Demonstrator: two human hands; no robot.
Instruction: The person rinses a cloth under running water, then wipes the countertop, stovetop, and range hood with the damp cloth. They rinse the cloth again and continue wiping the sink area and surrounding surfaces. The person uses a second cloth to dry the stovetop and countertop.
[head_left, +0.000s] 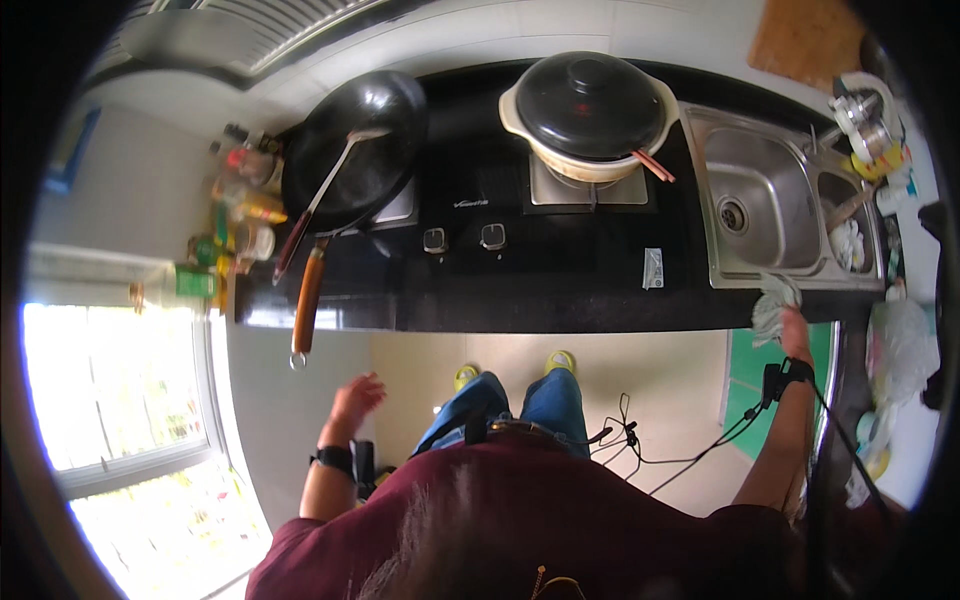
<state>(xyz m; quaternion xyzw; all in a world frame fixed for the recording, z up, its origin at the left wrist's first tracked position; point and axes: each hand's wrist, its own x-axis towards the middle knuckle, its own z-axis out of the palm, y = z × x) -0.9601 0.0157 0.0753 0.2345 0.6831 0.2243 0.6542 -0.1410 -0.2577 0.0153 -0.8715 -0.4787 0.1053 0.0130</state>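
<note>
A grey-green striped cloth (775, 309) is bunched in my right hand (795, 335), at the counter's front edge just below the sink. My left hand (360, 397) hangs in the air in front of the counter, empty, its fingers loosely bent and slightly blurred. The wok handle (306, 300) juts over the counter edge, up and left of that hand. Inside the black wok (375, 172) rests a metal spatula (330, 176) with a dark handle. A small torn packet (653, 268) bearing print lies on the black counter (570, 281), left of the cloth.
A lidded cream pot (555, 161) stands on the right burner, chopsticks (654, 166) poking out beneath its black lid (592, 112). Right of it is a steel sink (757, 187). Bottles and jars (247, 202) crowd the left end. A black cable (694, 457) trails from my right wrist.
</note>
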